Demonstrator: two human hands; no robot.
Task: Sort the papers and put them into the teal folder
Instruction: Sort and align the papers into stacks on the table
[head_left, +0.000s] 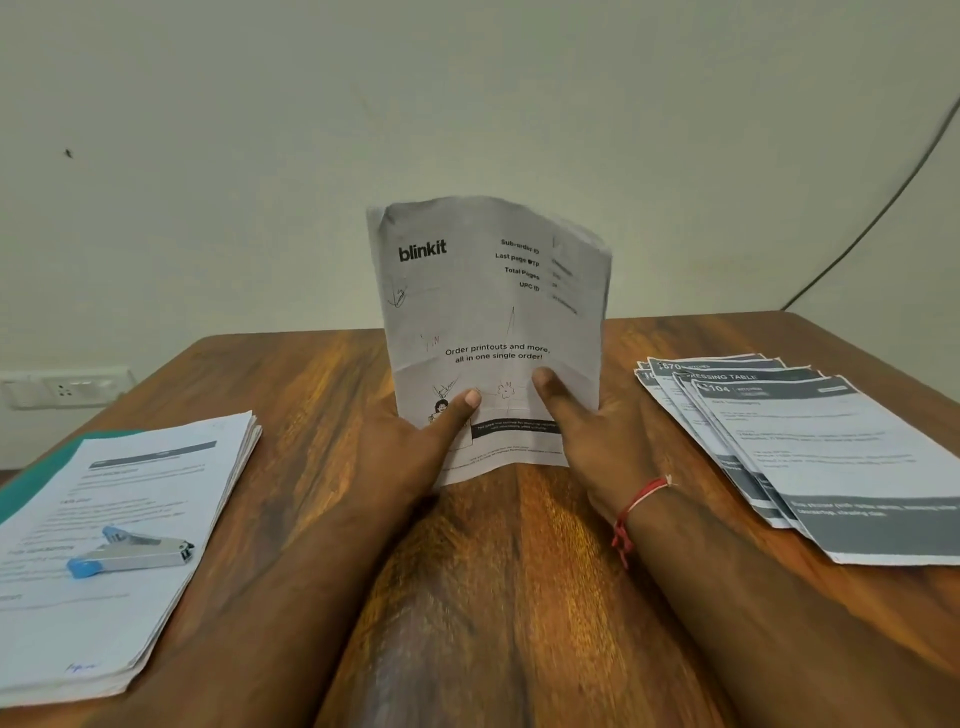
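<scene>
Both hands were closed on one upright bundle of white printed papers (493, 312), its front sheet a creased cover page headed "blinkit". The left hand (415, 431) and the right hand (582, 421) each pinched a lower corner, thumbs pressed on the front and fingers hidden behind. The bundle's bottom edge stood on or just above the brown wooden worktop (498, 597); which of the two could not be told. To the left lay a thick stack of white text pages (156, 478) with a blue and silver stapler (130, 551) resting on top, and a strip of the teal folder (36, 483) showed from under that stack's far left edge, so the folder was not yet free to be filled. To the right, well apart from the hands, a fan of sheets with dark grey header bands (810, 447) lay overlapping on the worktop. The step in hand looked like squaring the held bundle or reading its cover to decide its pile. The next move would call for laying it flat on the matching pile without scattering the loose, bowed sheets, then lifting the stapler and stack off the folder.
</scene>
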